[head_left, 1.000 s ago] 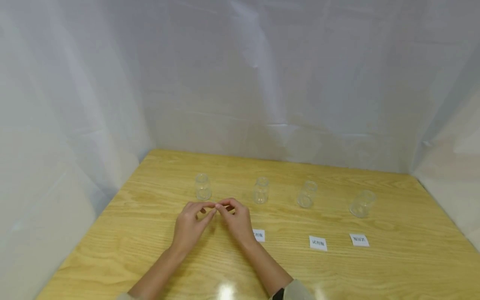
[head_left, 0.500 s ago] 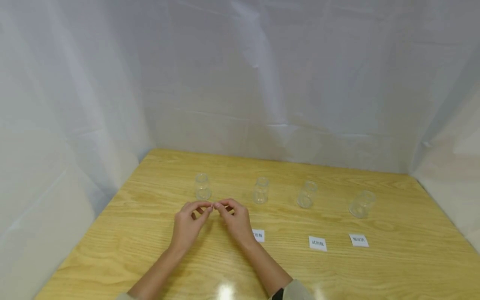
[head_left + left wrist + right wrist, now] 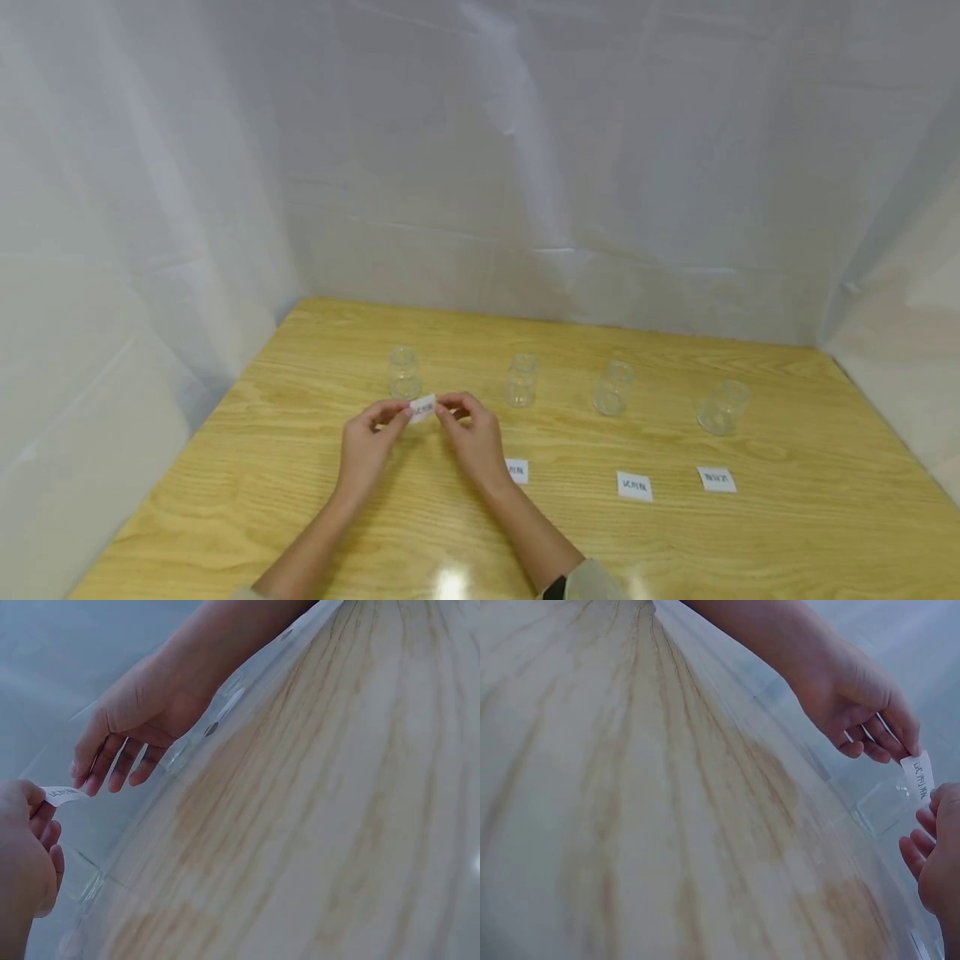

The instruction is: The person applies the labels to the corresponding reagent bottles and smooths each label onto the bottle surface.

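Your left hand (image 3: 363, 446) and your right hand (image 3: 477, 437) pinch the opposite ends of one white label (image 3: 423, 407), on which is written "试剂瓶".

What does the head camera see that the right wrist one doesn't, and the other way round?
Only the head view shows all four jars, three loose labels on the table and the right sleeve. Only the right wrist view shows the left hand side-on, with gaps between its lower fingers. Both share that hand, the right hand, the held label, the table and at least one jar.
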Motion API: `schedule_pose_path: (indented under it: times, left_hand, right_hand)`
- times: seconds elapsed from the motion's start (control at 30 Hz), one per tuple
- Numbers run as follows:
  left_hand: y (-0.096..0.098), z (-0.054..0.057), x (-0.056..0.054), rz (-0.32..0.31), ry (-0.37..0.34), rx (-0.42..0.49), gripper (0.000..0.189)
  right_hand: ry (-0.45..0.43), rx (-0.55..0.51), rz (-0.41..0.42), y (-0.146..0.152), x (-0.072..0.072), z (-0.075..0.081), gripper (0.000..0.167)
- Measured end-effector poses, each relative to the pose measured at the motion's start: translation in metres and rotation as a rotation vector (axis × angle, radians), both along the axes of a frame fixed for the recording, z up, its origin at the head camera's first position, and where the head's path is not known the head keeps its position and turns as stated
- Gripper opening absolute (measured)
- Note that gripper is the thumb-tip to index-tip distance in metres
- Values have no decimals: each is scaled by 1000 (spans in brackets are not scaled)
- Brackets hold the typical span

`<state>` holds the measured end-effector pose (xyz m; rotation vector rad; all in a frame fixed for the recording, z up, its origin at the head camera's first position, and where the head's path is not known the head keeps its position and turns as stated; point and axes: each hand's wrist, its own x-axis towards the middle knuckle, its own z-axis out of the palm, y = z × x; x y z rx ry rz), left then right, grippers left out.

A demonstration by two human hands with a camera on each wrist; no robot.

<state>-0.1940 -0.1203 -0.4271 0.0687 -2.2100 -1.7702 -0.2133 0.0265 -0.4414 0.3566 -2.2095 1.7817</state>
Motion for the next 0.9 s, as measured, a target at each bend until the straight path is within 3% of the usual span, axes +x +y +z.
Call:
schedule_pose_path:
  times: [0.5, 0.9]
  left_hand:
    - [0, 1, 0, -23, -44, 37, 16]
    - [-2, -1, 1, -26, -56, -15, 21]
  right_hand:
    - [-53, 4, -36, 0, -2, -2, 9]
    - [0, 22, -60, 0, -1, -4, 10]
